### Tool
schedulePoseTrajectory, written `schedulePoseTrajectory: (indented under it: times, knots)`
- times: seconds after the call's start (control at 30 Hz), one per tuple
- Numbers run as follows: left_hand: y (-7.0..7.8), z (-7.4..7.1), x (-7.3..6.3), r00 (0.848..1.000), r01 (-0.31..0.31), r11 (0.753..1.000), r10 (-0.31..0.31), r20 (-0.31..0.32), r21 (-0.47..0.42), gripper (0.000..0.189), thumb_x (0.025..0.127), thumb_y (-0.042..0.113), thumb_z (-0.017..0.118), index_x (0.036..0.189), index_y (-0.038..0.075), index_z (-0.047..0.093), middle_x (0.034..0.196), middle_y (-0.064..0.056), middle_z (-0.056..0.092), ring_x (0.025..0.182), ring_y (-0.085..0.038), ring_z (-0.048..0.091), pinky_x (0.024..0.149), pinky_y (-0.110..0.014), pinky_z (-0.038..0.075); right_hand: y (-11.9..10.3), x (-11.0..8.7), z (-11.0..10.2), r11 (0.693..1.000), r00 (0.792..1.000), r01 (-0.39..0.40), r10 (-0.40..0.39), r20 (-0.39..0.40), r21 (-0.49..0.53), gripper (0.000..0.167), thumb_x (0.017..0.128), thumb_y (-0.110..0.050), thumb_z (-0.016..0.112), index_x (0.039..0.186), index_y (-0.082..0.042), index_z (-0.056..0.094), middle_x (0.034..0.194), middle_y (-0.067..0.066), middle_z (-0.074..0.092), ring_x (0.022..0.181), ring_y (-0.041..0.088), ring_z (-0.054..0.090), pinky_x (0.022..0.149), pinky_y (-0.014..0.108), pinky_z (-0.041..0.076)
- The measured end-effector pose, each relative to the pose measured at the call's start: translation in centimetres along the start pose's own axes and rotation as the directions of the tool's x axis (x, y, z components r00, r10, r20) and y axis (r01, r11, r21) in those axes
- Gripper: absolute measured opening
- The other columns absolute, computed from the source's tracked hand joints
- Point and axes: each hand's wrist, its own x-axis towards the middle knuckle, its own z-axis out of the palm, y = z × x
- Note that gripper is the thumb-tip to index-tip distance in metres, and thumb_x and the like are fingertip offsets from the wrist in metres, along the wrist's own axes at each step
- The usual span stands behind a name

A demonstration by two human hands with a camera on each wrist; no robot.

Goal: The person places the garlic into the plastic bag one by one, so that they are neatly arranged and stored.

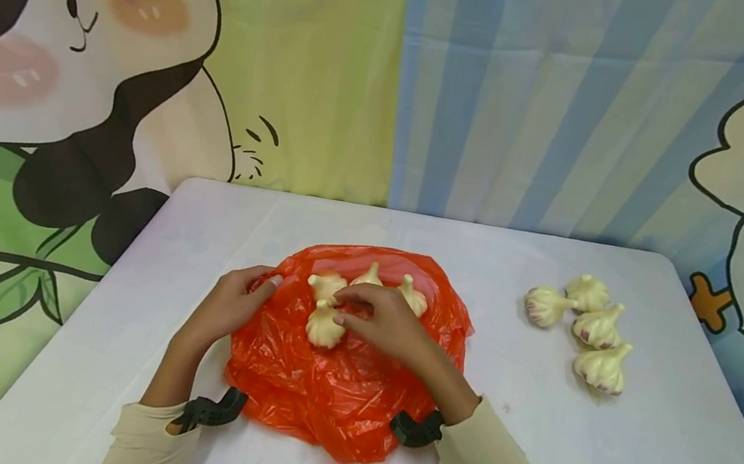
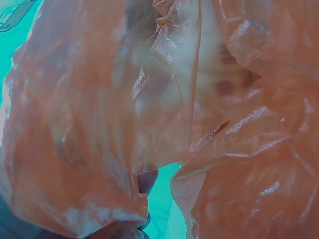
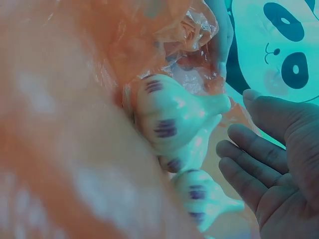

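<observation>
A crinkled red plastic bag [image 1: 324, 395] lies on the white table, with several garlic bulbs [image 1: 325, 328] in its opening. At the bag's left rim, my left hand [image 1: 230, 305] pinches the plastic between thumb and fingers. The left wrist view is mostly filled by the bag's film [image 2: 75, 124], which hides most of that hand. My right hand [image 1: 390, 322] hovers over the opening, close beside the nearest bulb. In the right wrist view its fingers [image 3: 256, 152] are loosely spread and hold nothing, a little apart from the bulbs [image 3: 167, 117] in the bag.
To the right of the bag, a small group of garlic bulbs [image 1: 598, 326] sits on the white table [image 1: 499, 447]. Behind the table hangs a curtain [image 1: 321, 94] printed with cartoon animals. Each wrist wears a black device [image 1: 216, 408].
</observation>
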Motion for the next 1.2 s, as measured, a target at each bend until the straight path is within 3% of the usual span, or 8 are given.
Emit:
schedulePoseTrajectory:
  times: [0.13,0.37,0.6,0.83,1.03,1.2]
  knots:
    - [0.0,0.0,0.1,1.000,0.015,1.000,-0.015,0.008,-0.002,0.047,0.100,0.043,0.049,0.131,0.009,0.060,0.121,-0.011,0.064,0.099,-0.025,0.062,0.084,-0.044,0.054,-0.1,-0.9,-0.7,0.999,1.000,-0.001,0.000,-0.017,-0.038,0.031,0.088,-0.013,0.074,0.116,-0.003,0.069,0.111,0.005,0.070,0.107,0.019,0.063,0.092,0.035,0.050]
    - [-0.1,0.1,0.1,0.999,0.033,0.999,-0.032,0.017,-0.015,0.048,0.100,0.043,0.050,0.132,0.009,0.060,0.122,-0.013,0.063,0.097,-0.025,0.063,0.082,-0.042,0.055,0.0,-2.4,-1.8,0.999,0.999,-0.051,0.051,-0.017,-0.005,0.031,0.090,-0.018,0.072,0.119,-0.008,0.068,0.113,0.006,0.069,0.108,0.016,0.063,0.092,0.031,0.050]
    - [0.0,0.0,0.0,1.000,0.015,1.000,-0.015,0.005,0.004,0.047,0.101,0.042,0.049,0.130,0.008,0.061,0.121,-0.012,0.064,0.101,-0.026,0.062,0.086,-0.045,0.053,0.5,-4.2,-2.8,0.996,0.996,-0.081,0.082,-0.021,0.042,0.032,0.091,-0.021,0.071,0.120,-0.007,0.068,0.115,0.005,0.068,0.109,0.017,0.061,0.092,0.036,0.050]
    - [0.0,0.0,0.1,1.000,0.008,1.000,-0.008,-0.003,0.001,0.045,0.101,0.041,0.050,0.130,0.009,0.061,0.120,-0.011,0.064,0.099,-0.026,0.062,0.084,-0.045,0.054,0.7,-6.2,-3.8,0.995,0.993,-0.093,0.095,-0.072,0.032,0.030,0.089,-0.019,0.073,0.119,-0.016,0.069,0.113,-0.001,0.069,0.107,0.017,0.063,0.090,0.037,0.052]
    - [-0.1,0.0,0.1,1.000,0.018,1.000,-0.019,0.007,0.008,0.045,0.101,0.039,0.049,0.131,0.008,0.060,0.121,-0.012,0.063,0.101,-0.026,0.061,0.086,-0.045,0.053,1.3,-7.8,-4.9,0.996,0.989,-0.080,0.084,-0.125,0.033,0.031,0.086,-0.009,0.075,0.116,-0.011,0.070,0.112,0.000,0.069,0.106,0.014,0.063,0.089,0.034,0.052]
    - [-0.2,0.0,0.1,1.000,0.026,1.000,-0.026,0.009,0.007,0.046,0.101,0.041,0.049,0.131,0.009,0.060,0.122,-0.012,0.063,0.100,-0.026,0.061,0.085,-0.045,0.053,1.8,-9.2,-6.0,0.994,0.984,-0.109,0.112,-0.140,0.025,0.029,0.087,-0.012,0.074,0.115,-0.009,0.070,0.112,-0.001,0.069,0.104,0.017,0.064,0.086,0.032,0.053]
